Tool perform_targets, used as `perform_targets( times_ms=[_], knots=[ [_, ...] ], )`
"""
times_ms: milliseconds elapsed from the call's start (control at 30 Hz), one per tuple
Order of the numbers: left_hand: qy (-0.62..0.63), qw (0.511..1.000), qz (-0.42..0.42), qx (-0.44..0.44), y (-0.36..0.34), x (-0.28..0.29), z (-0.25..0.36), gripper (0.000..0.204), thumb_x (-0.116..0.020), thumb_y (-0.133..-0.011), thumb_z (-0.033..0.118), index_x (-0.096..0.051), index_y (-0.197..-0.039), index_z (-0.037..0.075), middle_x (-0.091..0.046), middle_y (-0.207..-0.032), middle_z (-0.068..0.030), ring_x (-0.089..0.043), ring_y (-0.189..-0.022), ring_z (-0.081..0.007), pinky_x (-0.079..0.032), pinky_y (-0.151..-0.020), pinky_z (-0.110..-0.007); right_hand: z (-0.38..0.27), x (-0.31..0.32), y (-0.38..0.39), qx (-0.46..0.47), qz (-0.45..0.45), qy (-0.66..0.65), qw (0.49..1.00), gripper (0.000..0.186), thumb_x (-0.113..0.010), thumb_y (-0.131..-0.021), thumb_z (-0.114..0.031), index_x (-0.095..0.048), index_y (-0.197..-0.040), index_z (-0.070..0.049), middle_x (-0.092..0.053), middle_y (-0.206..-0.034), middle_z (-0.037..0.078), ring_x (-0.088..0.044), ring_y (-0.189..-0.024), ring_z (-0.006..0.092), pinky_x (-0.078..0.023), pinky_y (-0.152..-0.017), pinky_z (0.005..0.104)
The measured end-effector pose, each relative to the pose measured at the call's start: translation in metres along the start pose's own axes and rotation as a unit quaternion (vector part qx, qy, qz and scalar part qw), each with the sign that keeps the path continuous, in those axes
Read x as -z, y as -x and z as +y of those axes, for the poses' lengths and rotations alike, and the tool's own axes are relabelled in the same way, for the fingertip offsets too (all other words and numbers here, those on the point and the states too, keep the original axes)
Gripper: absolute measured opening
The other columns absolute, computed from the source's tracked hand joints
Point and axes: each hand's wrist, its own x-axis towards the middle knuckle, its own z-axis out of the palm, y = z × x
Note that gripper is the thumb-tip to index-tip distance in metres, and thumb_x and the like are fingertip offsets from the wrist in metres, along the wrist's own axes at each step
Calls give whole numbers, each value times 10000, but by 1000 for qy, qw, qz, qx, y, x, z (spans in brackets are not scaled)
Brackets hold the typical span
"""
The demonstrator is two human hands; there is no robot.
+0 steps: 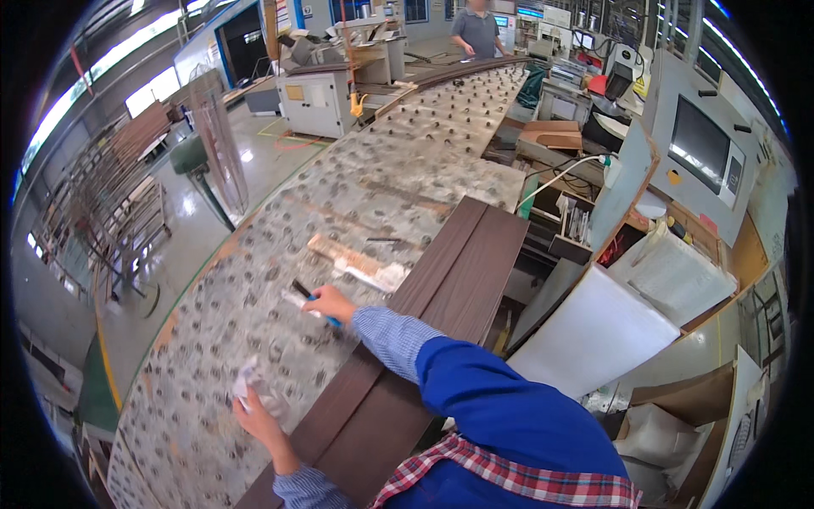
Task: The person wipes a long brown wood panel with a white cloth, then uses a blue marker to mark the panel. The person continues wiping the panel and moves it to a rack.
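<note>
A long grey tabletop [199,382], dotted all over with small dark round knobs, runs from the lower left up toward the far end of a workshop. A long dark brown board [475,280], with a lengthwise groove, lies diagonally along its near right edge, beneath the person's right forearm. To the right, a large white panel [598,331] leans at a slant, and above it stands a grey cabinet with a dark screen [702,140]. A pale cabinet [312,106] stands on the floor beyond the tabletop's left edge. At the far end is another person in a grey shirt [479,34].

The wearer has blue clothing with striped cuffs and a red plaid strip across the front. The right hand [332,305] reaches over the middle of the tabletop, fingers closed around a slim black and blue tool [331,321]; its exact kind is unclear. The left hand [257,417], lower and to the left, pinches a crumpled white cloth or paper [248,375] between thumb and fingers. The two hands are well apart.

Between the right hand and the far end lies a pale wood strip [335,252], its right end whitish. Just beyond it rests a small dark stick [383,239].
</note>
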Motion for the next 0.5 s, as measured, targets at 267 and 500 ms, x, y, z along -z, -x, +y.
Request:
perform_targets(
  times_ms=[267,500],
  knots=[
    [-65,992,-103,-35,145,-82,-14,310,-640,-767,98,-533,-1024,-39,-527,-985,-155,-494,-944,-288,-384,-845,-396,-17,50,-69,112,3,-143,983,151,-733,-736,-131,-651,-783,-13,-658,-938,65,-571,-800,104,-456,-723,267],
    [-282,917,-145,-240,143,-90,-17,429,-686,-646,157,-543,-1040,63,-501,-1016,-149,-468,-974,-341,-342,-824,-453,-77,147,13,161,3,-353,922,123,-667,-804,-105,-618,-897,-42,-600,-881,22,-544,-791,100,-451,-717,254]
  ],
)
